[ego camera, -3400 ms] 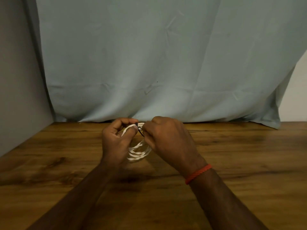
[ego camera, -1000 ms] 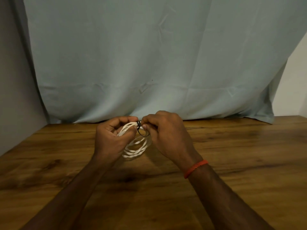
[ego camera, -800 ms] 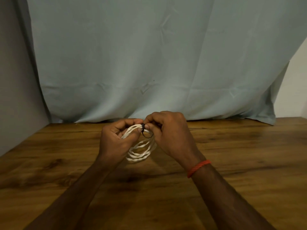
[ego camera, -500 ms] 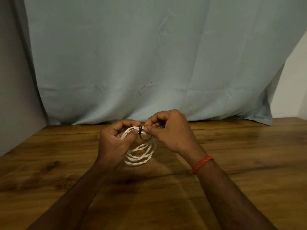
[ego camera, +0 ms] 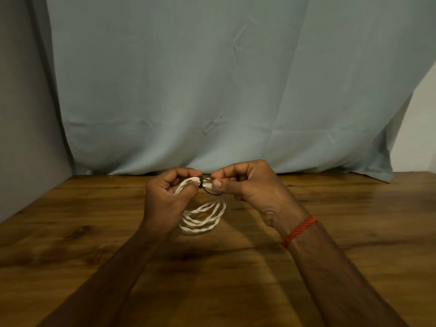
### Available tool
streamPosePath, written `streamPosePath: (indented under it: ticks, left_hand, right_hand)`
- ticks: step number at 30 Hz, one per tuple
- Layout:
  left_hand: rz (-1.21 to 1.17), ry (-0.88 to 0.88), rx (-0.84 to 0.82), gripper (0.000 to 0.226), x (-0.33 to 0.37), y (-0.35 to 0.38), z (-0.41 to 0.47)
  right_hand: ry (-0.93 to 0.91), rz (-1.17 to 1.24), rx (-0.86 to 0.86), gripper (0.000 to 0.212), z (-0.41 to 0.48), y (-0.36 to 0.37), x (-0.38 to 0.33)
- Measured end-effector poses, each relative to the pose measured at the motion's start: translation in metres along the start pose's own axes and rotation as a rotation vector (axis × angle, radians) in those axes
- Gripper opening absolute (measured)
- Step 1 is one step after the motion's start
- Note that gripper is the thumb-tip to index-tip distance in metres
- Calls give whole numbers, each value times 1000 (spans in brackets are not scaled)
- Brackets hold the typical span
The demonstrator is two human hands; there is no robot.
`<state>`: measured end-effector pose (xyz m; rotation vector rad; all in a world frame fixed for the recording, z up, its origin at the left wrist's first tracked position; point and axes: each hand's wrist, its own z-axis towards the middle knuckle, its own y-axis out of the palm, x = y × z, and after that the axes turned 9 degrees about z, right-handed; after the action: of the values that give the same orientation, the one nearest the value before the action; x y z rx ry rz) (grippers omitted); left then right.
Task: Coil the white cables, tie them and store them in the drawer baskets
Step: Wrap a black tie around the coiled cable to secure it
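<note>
A coiled white cable [ego camera: 203, 220] hangs in several loops just above the wooden table [ego camera: 330, 232]. My left hand [ego camera: 165, 201] grips the top of the coil, thumb and fingers curled round the bundled strands. A thin black tie [ego camera: 207, 188] is wrapped round the bundle beside my left thumb, and a small loop of it hangs below. My right hand [ego camera: 252, 185] pinches the bundle and the tie just right of the wrap. A red thread band sits on my right wrist. No drawer or basket is in view.
A pale blue cloth [ego camera: 212, 90] hangs behind the table's far edge. A grey wall [ego camera: 23, 114] stands at the left, a white wall at the far right. Bare wood lies on both sides of my arms.
The coil stays held up between both hands. My right hand has turned slightly and shifted right, and the black tie now sits tighter round the top of the bundle.
</note>
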<state>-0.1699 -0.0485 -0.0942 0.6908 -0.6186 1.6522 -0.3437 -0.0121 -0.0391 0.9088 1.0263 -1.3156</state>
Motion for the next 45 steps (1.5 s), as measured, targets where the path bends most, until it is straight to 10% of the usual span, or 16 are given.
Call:
streamPosePath:
  ticks: [21, 45]
  left_hand:
    - [-18, -54, -5, 19, -3, 0, 0]
    - [-29, 43, -115, 15, -3, -4, 1]
  right_hand:
    - [-579, -859, -23, 16, 1, 6, 2]
    - [-525, -643, 5, 11, 2, 11, 8]
